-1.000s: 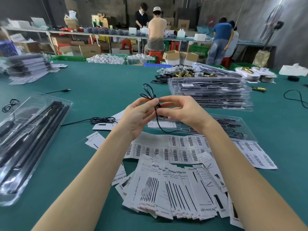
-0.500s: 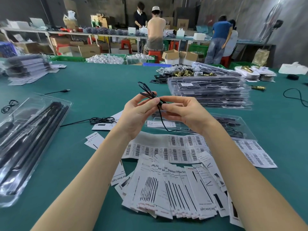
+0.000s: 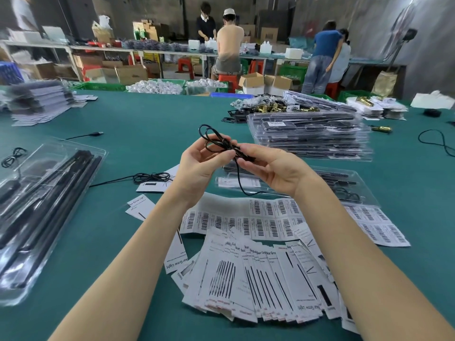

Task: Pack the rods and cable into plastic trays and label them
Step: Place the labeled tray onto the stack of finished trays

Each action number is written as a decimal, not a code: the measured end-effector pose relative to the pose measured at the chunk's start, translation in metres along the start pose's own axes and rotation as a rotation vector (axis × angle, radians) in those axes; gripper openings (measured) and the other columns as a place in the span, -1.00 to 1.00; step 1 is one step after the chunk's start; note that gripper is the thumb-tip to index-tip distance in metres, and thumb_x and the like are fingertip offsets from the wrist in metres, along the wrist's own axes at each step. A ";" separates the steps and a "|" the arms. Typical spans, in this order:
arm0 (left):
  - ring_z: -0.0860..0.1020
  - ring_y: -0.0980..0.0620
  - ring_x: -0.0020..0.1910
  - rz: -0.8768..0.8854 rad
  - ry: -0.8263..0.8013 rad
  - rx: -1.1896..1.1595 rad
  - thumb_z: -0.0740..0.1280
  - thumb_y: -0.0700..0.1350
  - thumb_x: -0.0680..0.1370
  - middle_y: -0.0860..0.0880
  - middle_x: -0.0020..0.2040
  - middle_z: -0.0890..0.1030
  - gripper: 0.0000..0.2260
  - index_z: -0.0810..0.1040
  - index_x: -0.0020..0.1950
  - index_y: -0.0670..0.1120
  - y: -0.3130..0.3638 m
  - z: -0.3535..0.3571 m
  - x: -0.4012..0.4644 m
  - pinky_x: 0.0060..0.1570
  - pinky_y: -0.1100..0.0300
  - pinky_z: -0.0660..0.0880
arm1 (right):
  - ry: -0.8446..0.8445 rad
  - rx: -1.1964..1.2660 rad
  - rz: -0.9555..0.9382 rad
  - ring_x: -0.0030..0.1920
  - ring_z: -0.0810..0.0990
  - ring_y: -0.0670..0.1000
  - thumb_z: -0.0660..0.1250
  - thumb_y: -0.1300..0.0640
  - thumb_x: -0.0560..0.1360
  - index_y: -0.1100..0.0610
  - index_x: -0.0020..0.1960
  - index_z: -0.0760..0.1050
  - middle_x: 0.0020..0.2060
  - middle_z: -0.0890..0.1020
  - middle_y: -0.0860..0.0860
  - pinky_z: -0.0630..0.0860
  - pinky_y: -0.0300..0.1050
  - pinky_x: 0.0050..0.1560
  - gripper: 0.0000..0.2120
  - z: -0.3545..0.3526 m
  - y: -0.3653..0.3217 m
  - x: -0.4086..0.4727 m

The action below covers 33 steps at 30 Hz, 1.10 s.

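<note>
A green table (image 3: pixel 152 134) fills the frame. At left lies a clear tray (image 3: pixel 34 205) of black rods (image 3: pixel 56 190); at upper right a stack of trays (image 3: pixel 310 136); at lower centre fanned cards (image 3: pixel 251 279), barcode labels (image 3: pixel 246 222) above them. At centre the left hand (image 3: pixel 197 168) and right hand (image 3: pixel 275 171) both pinch a looped black cable (image 3: pixel 216 141), raised over an open tray (image 3: pixel 344 185).

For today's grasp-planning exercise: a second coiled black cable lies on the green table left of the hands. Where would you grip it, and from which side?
Probably pinch the coiled cable at its bundled loops, coming straight down from above. The coil lies flat on the table with open cloth around it, while its loose tail trails away to the left and would only drag if pulled.
</note>
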<state>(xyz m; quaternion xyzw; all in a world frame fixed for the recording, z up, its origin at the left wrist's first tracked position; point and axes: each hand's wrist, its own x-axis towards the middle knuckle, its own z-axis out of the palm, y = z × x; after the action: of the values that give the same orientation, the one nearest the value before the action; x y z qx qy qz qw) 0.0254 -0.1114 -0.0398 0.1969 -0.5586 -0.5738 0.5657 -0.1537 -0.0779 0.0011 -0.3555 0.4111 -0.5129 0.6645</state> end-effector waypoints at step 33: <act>0.70 -0.13 0.02 -0.333 0.030 0.077 0.44 -0.34 0.51 -0.25 0.04 0.70 -0.82 0.65 0.10 -0.25 0.020 0.003 0.004 0.03 0.23 0.61 | -0.066 -0.655 -0.551 0.06 0.71 0.12 0.50 0.21 0.48 0.04 -0.02 0.72 -0.01 0.74 0.09 0.60 -0.04 0.19 -0.88 -0.031 0.000 0.011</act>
<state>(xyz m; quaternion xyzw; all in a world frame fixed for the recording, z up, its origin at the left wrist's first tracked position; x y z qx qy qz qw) 0.0302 -0.1081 -0.0195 0.3169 -0.5314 -0.6345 0.4632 -0.1803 -0.0904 -0.0136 -0.6605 0.4205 -0.5019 0.3673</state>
